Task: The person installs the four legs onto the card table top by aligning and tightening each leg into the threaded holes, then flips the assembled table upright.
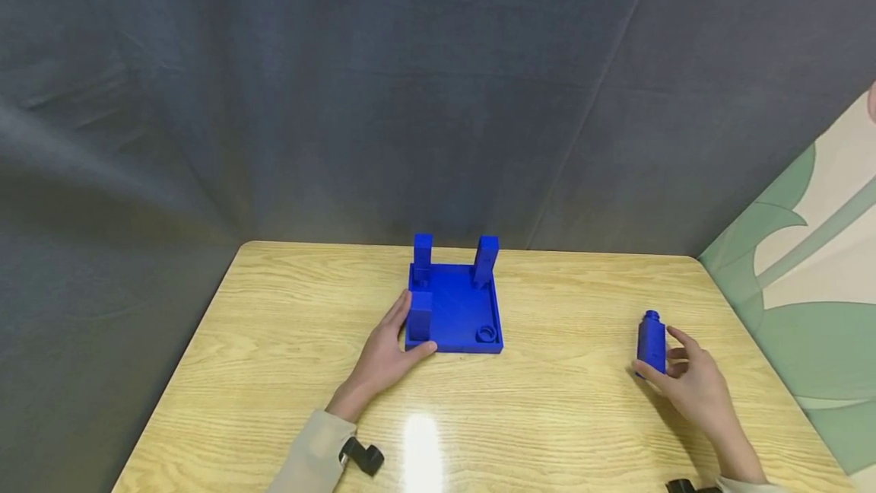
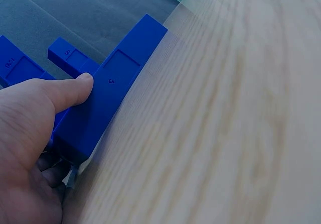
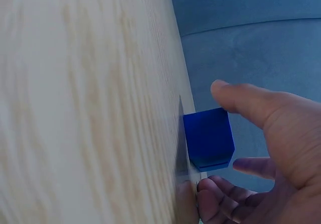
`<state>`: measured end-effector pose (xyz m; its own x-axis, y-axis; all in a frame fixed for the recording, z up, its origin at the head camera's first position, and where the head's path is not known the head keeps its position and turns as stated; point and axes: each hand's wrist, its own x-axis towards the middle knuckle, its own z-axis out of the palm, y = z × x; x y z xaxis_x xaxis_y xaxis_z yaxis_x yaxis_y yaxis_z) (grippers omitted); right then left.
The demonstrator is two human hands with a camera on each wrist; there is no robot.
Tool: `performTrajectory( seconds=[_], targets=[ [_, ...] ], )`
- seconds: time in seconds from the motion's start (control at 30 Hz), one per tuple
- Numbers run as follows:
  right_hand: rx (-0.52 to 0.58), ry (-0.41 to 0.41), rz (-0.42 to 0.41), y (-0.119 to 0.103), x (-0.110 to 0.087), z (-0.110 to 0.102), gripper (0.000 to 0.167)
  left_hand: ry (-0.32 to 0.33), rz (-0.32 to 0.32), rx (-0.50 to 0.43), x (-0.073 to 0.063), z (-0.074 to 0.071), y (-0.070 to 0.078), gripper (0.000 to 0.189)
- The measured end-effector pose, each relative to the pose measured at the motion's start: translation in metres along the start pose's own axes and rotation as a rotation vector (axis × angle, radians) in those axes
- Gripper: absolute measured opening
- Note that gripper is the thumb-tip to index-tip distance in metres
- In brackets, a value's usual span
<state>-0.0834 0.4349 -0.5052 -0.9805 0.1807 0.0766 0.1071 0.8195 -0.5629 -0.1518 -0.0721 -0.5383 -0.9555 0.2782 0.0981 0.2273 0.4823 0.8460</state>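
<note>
A square blue tray (image 1: pixel 460 309) sits toward the back of the table, with blue posts standing at three corners. At its near-left corner, beside a post (image 1: pixel 420 316), my left hand (image 1: pixel 383 356) grips the tray, thumb on the front wall (image 2: pixel 110 83) and fingers along the left side. The near-right corner has a round threaded socket (image 1: pixel 486 334). Far to the right, a loose blue post (image 1: pixel 652 345) with a threaded end lies on the wood, that end pointing away. My right hand (image 1: pixel 693 386) is around its near end, thumb and fingers spread loosely either side.
The table (image 1: pixel 308 310) has a light wood grain and backs onto a dark grey curtain (image 1: pixel 411 97). A patterned green and cream surface (image 1: pixel 807 310) borders the right side. Two more posts, far-left (image 1: pixel 423 256) and far-right (image 1: pixel 486 259), rise from the tray.
</note>
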Motion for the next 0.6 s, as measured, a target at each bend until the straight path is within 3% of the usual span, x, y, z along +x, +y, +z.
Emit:
performTrajectory(
  seconds=[0.47,0.6],
  targets=[
    [0.004,0.052,-0.053,0.0093,-0.0018,0.0029,0.072,0.003,-0.006,-0.01,0.0003,0.0009,0.0001,0.104],
    [-0.015,0.06,-0.025,0.0074,-0.0027,0.0024,0.066,0.002,-0.008,-0.008,0.0003,0.0012,0.0,0.104]
  ],
)
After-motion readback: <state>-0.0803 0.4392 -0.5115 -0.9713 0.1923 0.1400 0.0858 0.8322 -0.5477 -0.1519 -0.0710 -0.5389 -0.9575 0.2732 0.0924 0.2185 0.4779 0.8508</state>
